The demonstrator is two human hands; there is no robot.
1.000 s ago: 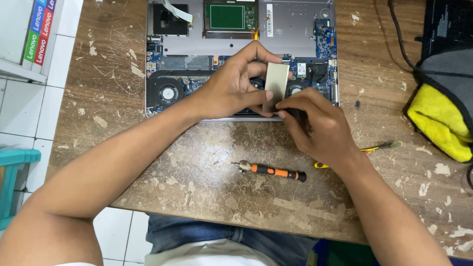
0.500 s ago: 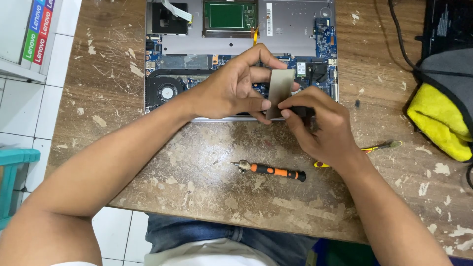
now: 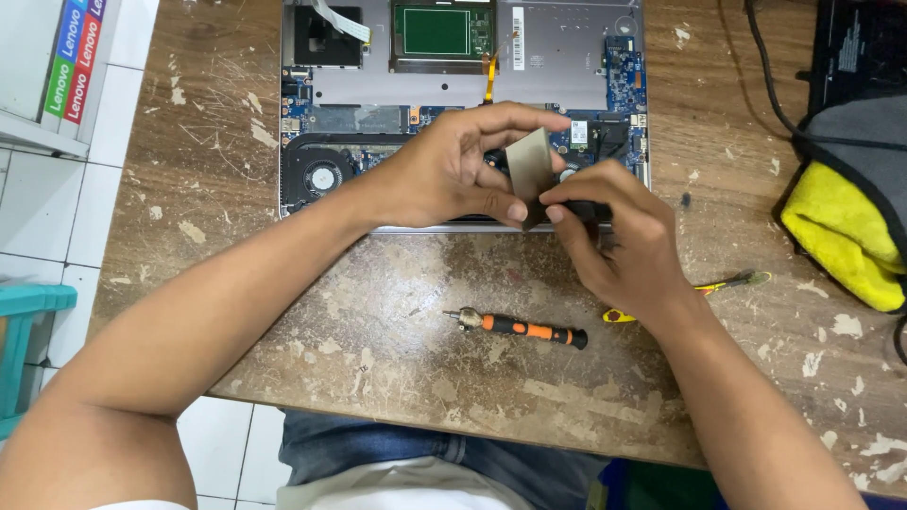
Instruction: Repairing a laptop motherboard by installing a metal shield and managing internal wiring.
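A: What do the hands have hold of?

B: The left hand (image 3: 444,179) pinches a small grey flat piece (image 3: 529,165), thumb under its lower edge and fingers over the top, holding it tilted just above the opened laptop (image 3: 567,57). The right hand (image 3: 624,241) is closed on the piece's lower corner, and something dark sits under its fingers; I cannot tell what.

A: So which step is this?

B: I'd judge the piece is being handled at the laptop's near edge, by the fan (image 3: 321,177) and blue board (image 3: 624,85); whether it is coming off or going on, I cannot tell.

A: And the tools?

B: The orange-and-black screwdriver (image 3: 520,328) lies untouched on the counter (image 3: 378,312), near the wrists. A yellow-handled tool (image 3: 727,281) pokes out beside the right wrist. Whichever way it goes, the move wants a steady two-handed grip.
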